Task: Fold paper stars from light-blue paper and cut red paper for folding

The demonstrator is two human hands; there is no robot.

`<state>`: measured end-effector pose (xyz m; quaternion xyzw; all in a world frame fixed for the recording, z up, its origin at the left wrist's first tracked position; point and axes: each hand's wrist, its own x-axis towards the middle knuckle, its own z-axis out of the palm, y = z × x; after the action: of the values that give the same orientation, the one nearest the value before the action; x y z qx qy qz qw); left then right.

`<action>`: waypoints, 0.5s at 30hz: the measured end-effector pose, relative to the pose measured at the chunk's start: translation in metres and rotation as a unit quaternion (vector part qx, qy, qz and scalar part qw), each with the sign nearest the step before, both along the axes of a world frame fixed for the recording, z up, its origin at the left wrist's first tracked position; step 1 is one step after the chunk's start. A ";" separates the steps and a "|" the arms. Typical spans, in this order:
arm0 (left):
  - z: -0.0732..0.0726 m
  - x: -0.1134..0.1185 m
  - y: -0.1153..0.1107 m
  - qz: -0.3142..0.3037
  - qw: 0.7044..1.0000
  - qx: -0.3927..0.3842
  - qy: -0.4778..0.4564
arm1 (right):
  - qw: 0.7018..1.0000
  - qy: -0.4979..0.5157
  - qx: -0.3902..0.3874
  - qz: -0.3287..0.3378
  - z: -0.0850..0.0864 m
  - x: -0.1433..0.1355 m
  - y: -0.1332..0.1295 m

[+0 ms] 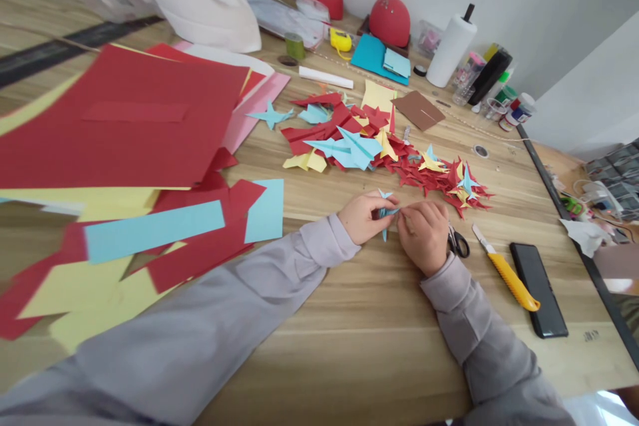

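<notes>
My left hand (363, 216) pinches a small light-blue folded paper piece (384, 213) with pointed ends above the table. My right hand (425, 233) is closed, its fingertips at the piece's right point. Those fingers hide part of the paper. Black scissors (459, 243) lie just beyond my right wrist, mostly hidden behind the hand. Past both hands spreads a pile of folded red paper pieces (419, 173). Some yellow and blue ones lie on top, among them a blue pointed piece (357, 146). A blue four-pointed star (271, 115) sits to the left of the pile.
Large red sheets (164, 113) and a blue strip (154, 231) lie at left. At right are a yellow utility knife (509, 276), its blade exposed, and a black phone (539, 289). Bottles (492, 76), a white roll (452, 50) and a yellow tape measure (340, 40) stand at the back.
</notes>
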<state>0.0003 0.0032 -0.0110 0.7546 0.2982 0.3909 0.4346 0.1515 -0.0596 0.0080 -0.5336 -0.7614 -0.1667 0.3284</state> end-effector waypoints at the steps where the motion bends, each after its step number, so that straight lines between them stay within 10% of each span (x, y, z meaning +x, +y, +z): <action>1: 0.000 0.000 0.001 -0.005 1.000 -0.005 -0.005 | 0.999 -0.034 0.000 0.004 0.002 0.000 0.000; 8: 0.004 -0.003 0.003 -0.002 0.998 -0.051 -0.046 | 0.995 -0.085 -0.020 0.053 0.008 -0.002 -0.002; 15: 0.009 -0.004 -0.001 -0.004 0.999 -0.036 -0.038 | 0.952 0.261 -0.136 0.087 0.003 0.000 0.002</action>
<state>-0.0040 0.0026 -0.0019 0.7241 0.2929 0.4063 0.4741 0.1520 -0.0576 0.0107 -0.5299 -0.7077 0.1126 0.4534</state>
